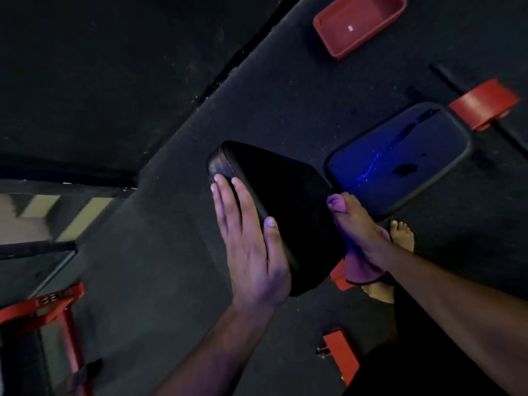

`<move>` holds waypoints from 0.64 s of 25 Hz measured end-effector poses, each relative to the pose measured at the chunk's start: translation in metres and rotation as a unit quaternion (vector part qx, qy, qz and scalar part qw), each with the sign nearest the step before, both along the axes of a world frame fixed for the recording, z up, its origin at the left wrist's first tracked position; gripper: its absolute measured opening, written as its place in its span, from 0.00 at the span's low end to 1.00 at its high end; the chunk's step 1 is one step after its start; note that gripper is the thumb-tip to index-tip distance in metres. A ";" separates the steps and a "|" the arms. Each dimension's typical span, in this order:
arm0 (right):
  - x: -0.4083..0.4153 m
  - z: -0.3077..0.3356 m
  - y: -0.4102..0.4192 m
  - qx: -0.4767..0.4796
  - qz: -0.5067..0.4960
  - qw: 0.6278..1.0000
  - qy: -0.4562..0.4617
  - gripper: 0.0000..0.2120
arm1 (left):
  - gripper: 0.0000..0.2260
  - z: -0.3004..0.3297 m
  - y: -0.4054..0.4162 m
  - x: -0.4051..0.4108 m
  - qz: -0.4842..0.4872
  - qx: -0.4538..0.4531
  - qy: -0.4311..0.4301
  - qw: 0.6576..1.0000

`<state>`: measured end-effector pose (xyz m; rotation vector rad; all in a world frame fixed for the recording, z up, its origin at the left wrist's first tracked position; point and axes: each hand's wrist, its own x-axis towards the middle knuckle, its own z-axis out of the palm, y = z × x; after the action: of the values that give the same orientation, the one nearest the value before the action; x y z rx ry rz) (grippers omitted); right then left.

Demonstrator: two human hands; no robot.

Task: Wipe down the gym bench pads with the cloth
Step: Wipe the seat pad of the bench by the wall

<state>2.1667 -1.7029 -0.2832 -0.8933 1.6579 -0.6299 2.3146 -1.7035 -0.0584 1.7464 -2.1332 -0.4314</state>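
A black bench pad (280, 201) fills the middle of the view. My left hand (248, 247) lies flat against its left edge with straight fingers, and the thumb rests on the top face. At the pad's right edge my right hand (360, 227) grips a pinkish cloth (357, 267), which bunches at the fingertips and hangs below the palm. A second pad (400, 155) sits just beyond to the right, shining blue with wet streaks and dark patches.
A red plastic basin (360, 24) stands on the dark floor at the top. Red frame parts show at the right (483, 104), bottom centre (340, 355) and lower left (57, 304). My bare foot (403, 232) stands behind the right hand.
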 end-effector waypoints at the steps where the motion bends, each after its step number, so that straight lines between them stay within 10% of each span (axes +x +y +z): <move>1: 0.003 0.032 0.008 -0.071 -0.010 0.997 -0.024 0.06 | 0.28 0.000 0.000 0.000 0.001 0.000 0.005 1.000; 6: 0.008 0.105 0.023 -0.287 0.032 0.954 -0.080 0.13 | 0.28 -0.002 -0.002 0.001 -0.001 -0.009 0.000 1.000; 16: -0.007 -0.033 -0.010 0.088 0.064 0.994 0.028 0.19 | 0.28 0.001 -0.003 -0.002 0.004 0.003 -0.021 1.000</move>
<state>2.1593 -1.7133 -0.3164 -0.8866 1.6632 -0.3672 2.3121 -1.7063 -0.0576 1.7815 -2.1545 -0.4027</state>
